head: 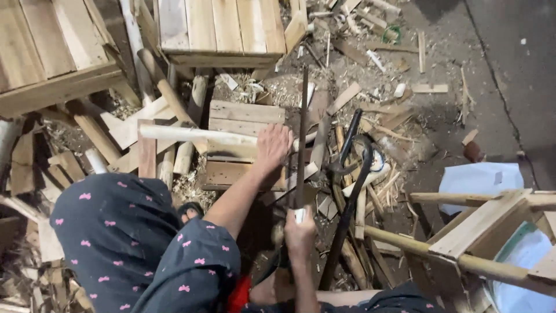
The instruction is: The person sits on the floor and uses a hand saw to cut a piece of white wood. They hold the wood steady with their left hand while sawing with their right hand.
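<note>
the left hand (273,146) presses down, fingers spread and flat, on a pale peeled wooden pole (197,134) that lies crosswise over a small slatted wooden block (243,119); the hand is open on top of the pole rather than wrapped round it. the pole is round, smooth and light cream, with a squarish end pointing away from the hand, and it looks whiter than the slats under it. the right hand (299,233) is closed in a fist round the handle of a long thin dark blade (302,127), which runs straight up from the fist and crosses the pole just beside the left hand's fingertips; whether the blade has teeth cannot be told. just right of the pole's near end lies a black curved metal frame (354,168) on a litter of wood offcuts and shavings (359,75). beyond the pole stands a slatted crate (223,29). below the pole, dark cloth with small pink bows (121,237) covers the person's knees.
</note>
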